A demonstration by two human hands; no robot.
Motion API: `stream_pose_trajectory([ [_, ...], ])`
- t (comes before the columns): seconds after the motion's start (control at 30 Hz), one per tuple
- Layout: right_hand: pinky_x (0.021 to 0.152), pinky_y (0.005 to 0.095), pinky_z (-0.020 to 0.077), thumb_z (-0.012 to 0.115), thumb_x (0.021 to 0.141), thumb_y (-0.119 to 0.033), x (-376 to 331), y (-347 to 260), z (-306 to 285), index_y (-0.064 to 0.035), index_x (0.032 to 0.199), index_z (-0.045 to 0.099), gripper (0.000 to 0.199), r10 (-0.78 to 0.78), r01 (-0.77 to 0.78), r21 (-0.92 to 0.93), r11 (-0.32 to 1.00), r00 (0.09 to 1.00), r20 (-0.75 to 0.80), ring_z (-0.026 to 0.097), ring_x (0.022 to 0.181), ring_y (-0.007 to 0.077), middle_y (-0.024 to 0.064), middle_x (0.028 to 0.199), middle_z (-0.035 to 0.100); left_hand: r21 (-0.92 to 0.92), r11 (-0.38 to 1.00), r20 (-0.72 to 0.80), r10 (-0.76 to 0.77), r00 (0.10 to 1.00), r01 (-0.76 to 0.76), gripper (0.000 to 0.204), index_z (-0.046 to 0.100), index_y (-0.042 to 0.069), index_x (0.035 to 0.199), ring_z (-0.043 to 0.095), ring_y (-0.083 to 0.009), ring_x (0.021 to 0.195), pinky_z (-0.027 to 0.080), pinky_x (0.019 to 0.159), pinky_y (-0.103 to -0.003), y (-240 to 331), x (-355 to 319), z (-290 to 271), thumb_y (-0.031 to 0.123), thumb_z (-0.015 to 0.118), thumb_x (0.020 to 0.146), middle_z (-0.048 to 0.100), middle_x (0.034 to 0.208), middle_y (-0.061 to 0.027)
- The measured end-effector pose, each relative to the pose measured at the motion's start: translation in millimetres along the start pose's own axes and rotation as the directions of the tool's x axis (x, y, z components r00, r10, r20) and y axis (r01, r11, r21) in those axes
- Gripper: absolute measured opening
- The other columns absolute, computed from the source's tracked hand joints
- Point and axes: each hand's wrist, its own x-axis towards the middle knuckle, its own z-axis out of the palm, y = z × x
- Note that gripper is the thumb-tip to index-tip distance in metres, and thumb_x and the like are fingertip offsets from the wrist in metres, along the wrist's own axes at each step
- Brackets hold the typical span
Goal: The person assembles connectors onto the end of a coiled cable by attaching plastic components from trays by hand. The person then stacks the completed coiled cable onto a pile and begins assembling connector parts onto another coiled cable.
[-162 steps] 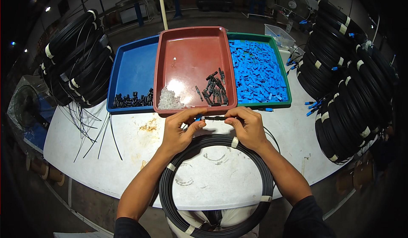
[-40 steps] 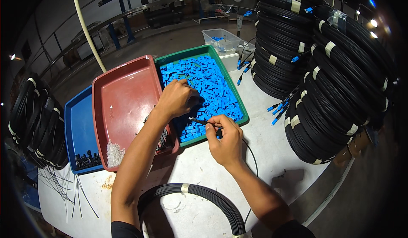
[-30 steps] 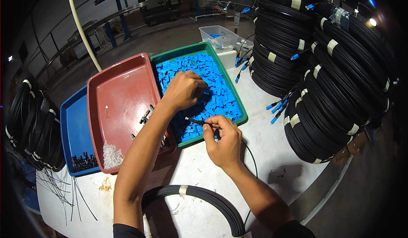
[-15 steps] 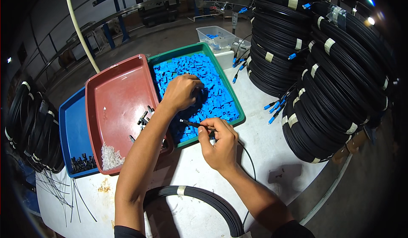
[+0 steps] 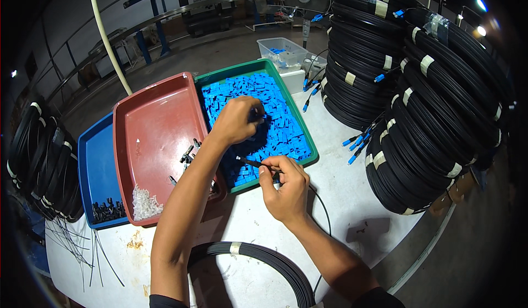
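My left hand [image 5: 238,120] is over the green tray [image 5: 303,122], which holds a heap of small blue plastic connector housings [image 5: 281,122]. Its fingers are curled together, and whatever lies between them is hidden from view. Close by on the right, my right hand [image 5: 287,186] pinches the end of a black cable [image 5: 328,218]. A slim black connector [image 5: 250,161] with a pale tip points left from those fingers, above the near part of the heap. From the hand the cable runs down toward a taped black cable coil [image 5: 269,254] on the table.
Left of the green tray, a red tray [image 5: 159,115] holds white small parts [image 5: 146,204] and black connector pieces [image 5: 188,154]. A blue tray [image 5: 98,159] contains black bits. Tall stacks of black cable coils [image 5: 363,49] stand at right, beside a clear plastic box [image 5: 280,52].
The view has shifted slightly. My left hand's fingers have moved a little among the blue housings; my right hand keeps its pinch on the cable end.
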Motion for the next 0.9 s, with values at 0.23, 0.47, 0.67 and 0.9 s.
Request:
stream_pose_trajectory([
  [0.23, 0.074, 0.0394, 0.0421, 0.07, 0.083, -0.009, -4, 0, 7, -0.0058, 0.09, 0.066, 0.008, -0.05, 0.05, -0.023, 0.998, 0.999, 0.01, 0.064, 0.072, 0.0246, 0.0054, 0.076, 0.067, -0.665, 0.716, -0.065, -0.341, 0.938, 0.214, 0.025, 0.07, 0.007, 0.117, 0.059, -0.0075, 0.09, 0.048, 0.08, -0.025, -5, -40, -31, 0.007, 0.074, 0.092, 0.067, 0.099, -0.0002],
  [0.47, 0.074, 0.0405, 0.0426, 0.072, 0.085, -0.009, -6, 2, 7, -0.0051, 0.094, 0.069, 0.011, -0.188, 0.195, -0.042, 0.98, 0.973, 0.134, 0.062, 0.077, 0.0273, 0.0078, 0.083, 0.068, -0.919, 0.368, -0.064, -0.493, 0.868, 0.141, 0.023, 0.065, 0.002, 0.115, 0.068, -0.0139, 0.089, 0.051, 0.074, -0.023, 18, -127, -80, 0.003, 0.072, 0.093, 0.071, 0.099, -0.0063],
  [0.67, 0.064, 0.0358, 0.0488, 0.074, 0.087, -0.008, -15, -11, 12, -0.0031, 0.095, 0.072, 0.01, -0.148, 0.124, 0.102, 0.987, 0.946, 0.287, 0.064, 0.076, 0.0245, 0.0105, 0.088, 0.071, -0.89, 0.45, -0.227, -0.582, 0.781, 0.076, 0.02, 0.065, -0.002, 0.105, 0.073, -0.0189, 0.081, 0.058, 0.067, -0.027, 23, -218, -95, 0.001, 0.076, 0.088, 0.071, 0.092, -0.0117],
  [0.9, 0.065, 0.0316, 0.049, 0.076, 0.086, -0.006, -27, -41, 14, -0.0017, 0.099, 0.074, 0.014, -0.195, 0.104, 0.196, 0.975, 0.823, 0.533, 0.064, 0.074, 0.0214, 0.0108, 0.09, 0.072, -0.906, 0.403, -0.206, -0.686, 0.698, 0.129, 0.022, 0.066, -0.003, 0.103, 0.072, -0.0137, 0.074, 0.058, 0.063, -0.024, 48, -289, -80, -0.003, 0.079, 0.085, 0.074, 0.087, -0.0136],
])
